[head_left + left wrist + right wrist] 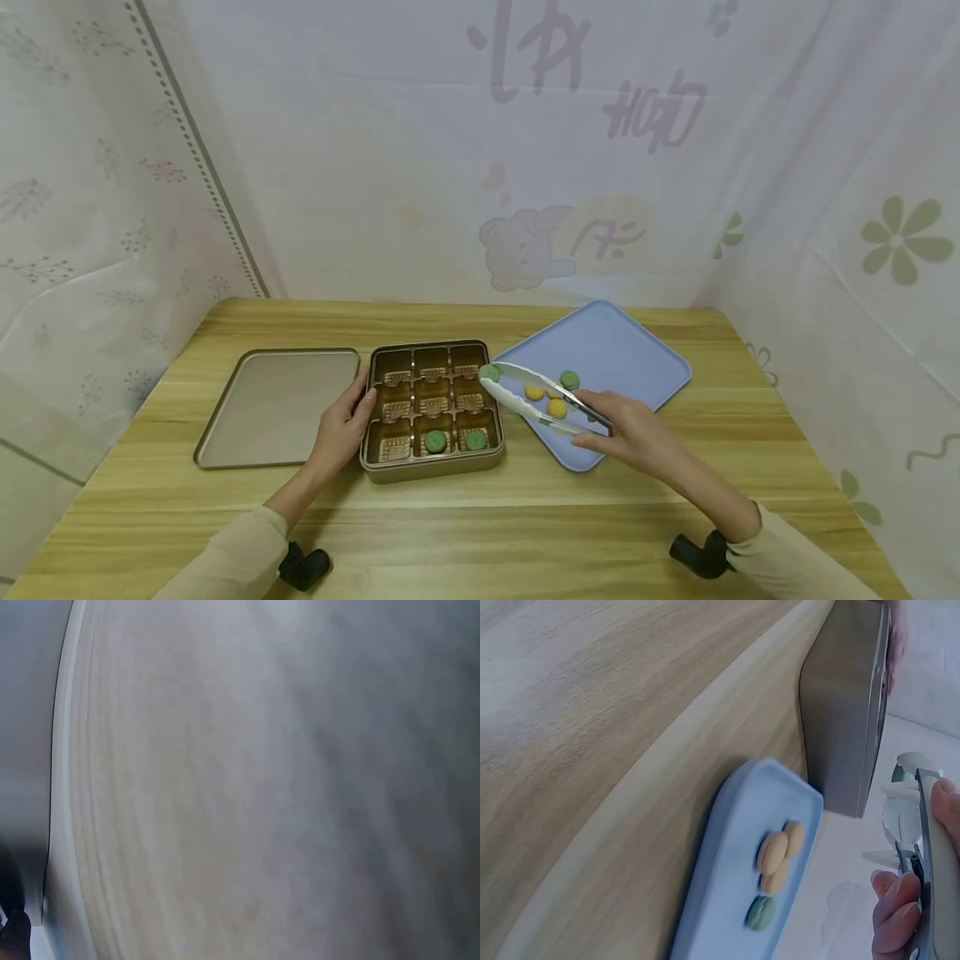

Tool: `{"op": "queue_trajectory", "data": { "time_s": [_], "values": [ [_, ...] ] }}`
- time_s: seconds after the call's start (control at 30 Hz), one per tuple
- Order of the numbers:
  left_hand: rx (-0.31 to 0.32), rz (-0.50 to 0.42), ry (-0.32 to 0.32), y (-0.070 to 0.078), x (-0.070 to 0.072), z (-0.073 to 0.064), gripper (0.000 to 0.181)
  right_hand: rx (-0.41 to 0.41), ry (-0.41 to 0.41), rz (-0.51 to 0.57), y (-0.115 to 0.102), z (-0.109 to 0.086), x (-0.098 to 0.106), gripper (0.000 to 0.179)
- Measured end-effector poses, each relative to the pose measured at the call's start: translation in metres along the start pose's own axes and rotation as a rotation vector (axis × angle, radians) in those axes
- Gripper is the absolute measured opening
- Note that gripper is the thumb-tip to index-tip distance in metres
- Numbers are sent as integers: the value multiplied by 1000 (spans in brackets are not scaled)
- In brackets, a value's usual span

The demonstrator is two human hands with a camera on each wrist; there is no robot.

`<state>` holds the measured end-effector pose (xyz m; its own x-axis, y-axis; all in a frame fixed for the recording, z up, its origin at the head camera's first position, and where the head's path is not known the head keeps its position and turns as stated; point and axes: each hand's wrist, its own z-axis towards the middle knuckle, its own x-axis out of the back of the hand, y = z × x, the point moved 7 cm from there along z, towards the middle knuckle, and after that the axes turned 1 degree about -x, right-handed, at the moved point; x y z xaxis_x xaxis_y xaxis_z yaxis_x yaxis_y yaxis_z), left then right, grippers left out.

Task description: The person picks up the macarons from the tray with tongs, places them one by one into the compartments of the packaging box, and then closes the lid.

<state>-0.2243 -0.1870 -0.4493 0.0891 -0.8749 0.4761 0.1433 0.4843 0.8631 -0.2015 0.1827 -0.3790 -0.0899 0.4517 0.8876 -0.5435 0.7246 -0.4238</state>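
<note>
Head view, left to right: the lid (279, 408), presumably the box's, lay off on the left. Left hand (343, 425) had its fingers fairly straight along the left edge of the box (431, 475), lower middle of the frame. Two green macarons (435, 442) sat in its bottom row, middle and right pockets; the other seven had none. A third green macaron (489, 372) was in the tongs (517, 404) at the box's upper right rim. Left over on the tray (637, 354), right of centre: three yellow macarons (557, 408) and one green. Right hand (633, 429) gripped the tongs. Early days, I'd say.

Writing: big brushy lettering (501, 50) on the cloth (337, 167), upper middle to upper right, maybe an "HO" in there, otherwise I couldn't read it. Couldn't spot any brand.
</note>
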Motion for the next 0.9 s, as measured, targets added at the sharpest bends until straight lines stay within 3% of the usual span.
{"op": "queue_trajectory", "data": {
  "time_s": [0.27, 0.5, 0.9],
  "values": [
    [-8, -13, 0, 1, 0, 0, 52, 80, -41, -63, -15, 12, -9, 61],
    [3, -16, -6, 1, 0, 0, 53, 134, -28, -136, -23, 16, -11, 59],
    [-4, -14, -8, 2, 0, 0, 52, 143, -59, -230, -34, 22, -6, 59]
  ]
}}
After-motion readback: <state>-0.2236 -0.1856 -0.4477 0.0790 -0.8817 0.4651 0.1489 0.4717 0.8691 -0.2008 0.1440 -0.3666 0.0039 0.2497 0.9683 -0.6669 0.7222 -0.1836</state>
